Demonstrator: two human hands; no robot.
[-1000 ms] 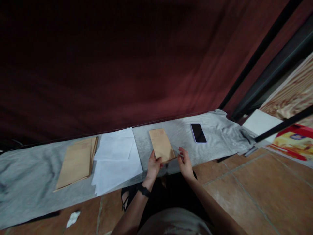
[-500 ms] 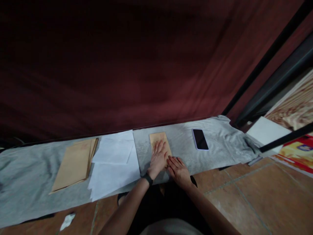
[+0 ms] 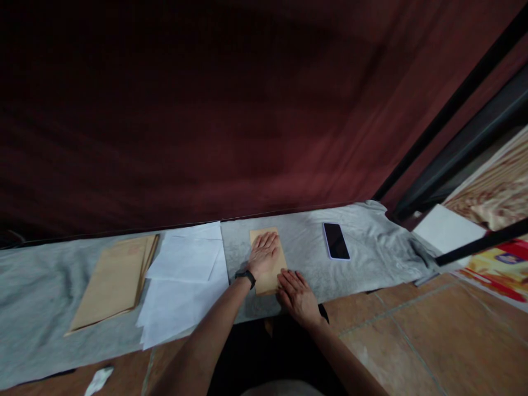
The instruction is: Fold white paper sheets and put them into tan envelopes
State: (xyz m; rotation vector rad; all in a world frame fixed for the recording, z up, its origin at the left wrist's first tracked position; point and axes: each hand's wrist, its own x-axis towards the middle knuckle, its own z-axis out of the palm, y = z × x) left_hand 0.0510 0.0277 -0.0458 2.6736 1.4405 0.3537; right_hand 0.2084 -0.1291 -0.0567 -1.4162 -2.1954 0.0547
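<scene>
A brown paper envelope (image 3: 270, 278) lies flat on the grey cloth in front of me. My left hand (image 3: 264, 253), with a dark band at the wrist, lies flat on its upper part, fingers stretched out and covering some of it. At the envelope's lower right edge rests my right hand (image 3: 297, 296), palm down, its fingers extended and the fingertips touching the paper. Neither hand grips anything. To the left are white paper sheets (image 3: 181, 302) in a loose, overlapping pile.
A stack of brown envelopes (image 3: 109, 278) lies left of the sheets. On the right is a phone (image 3: 336, 242) in a light purple case. The grey cloth (image 3: 383, 256) covers a narrow bench before a dark red curtain (image 3: 247, 137). A crumpled white scrap (image 3: 99, 380) lies on the tiled floor.
My left hand has slid up and left over the envelope, showing more of its lower part. The right hand stays at the lower right edge. The view has shifted slightly.
</scene>
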